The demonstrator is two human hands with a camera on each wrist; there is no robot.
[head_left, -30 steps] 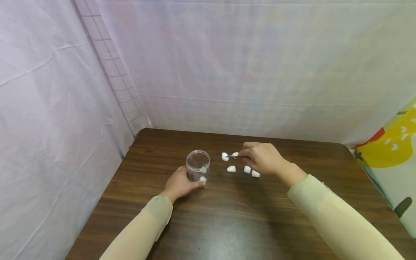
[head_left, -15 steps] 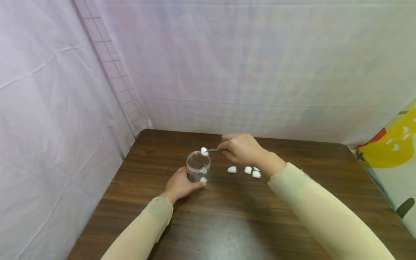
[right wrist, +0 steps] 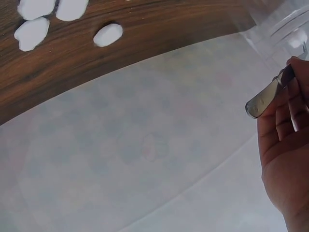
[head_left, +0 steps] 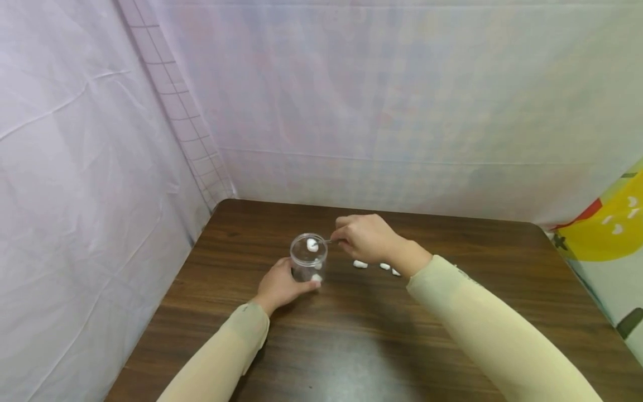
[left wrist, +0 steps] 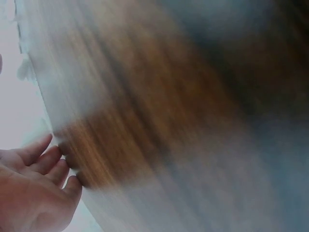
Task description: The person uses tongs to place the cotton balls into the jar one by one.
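Left hand (head_left: 279, 286) curled round the lower wall of a clear plastic jar (head_left: 308, 258), fingers pressed to its near side; jar upright on the dark wooden table (head_left: 351, 335), toward the far left part of the tabletop, nearer the far edge than the near one. Right hand (head_left: 366, 238) pinched on metal tweezers (head_left: 331, 241), thumb and fingers closed round the handle; tweezer tips reached over the jar's open rim. One white cotton ball (head_left: 312, 244) held at the tips, inside the mouth of the jar; whether clamped or already released could not be told. Another white ball (head_left: 316, 277) seen low in the jar, close to the left fingertips.

Remaining cotton balls (head_left: 359, 264) left in a short row on the table just right of the jar, partly hidden behind the right wrist; four white pieces counted from the right wrist view (right wrist: 107, 35). Tweezers' blunt metal end (right wrist: 263, 99) shown there, gripped between curled fingers (right wrist: 289, 104).

Left wrist view blurred: only wood grain and fingertips (left wrist: 46, 162) made out.

Pale cloth hung behind the far and left edges of the table.
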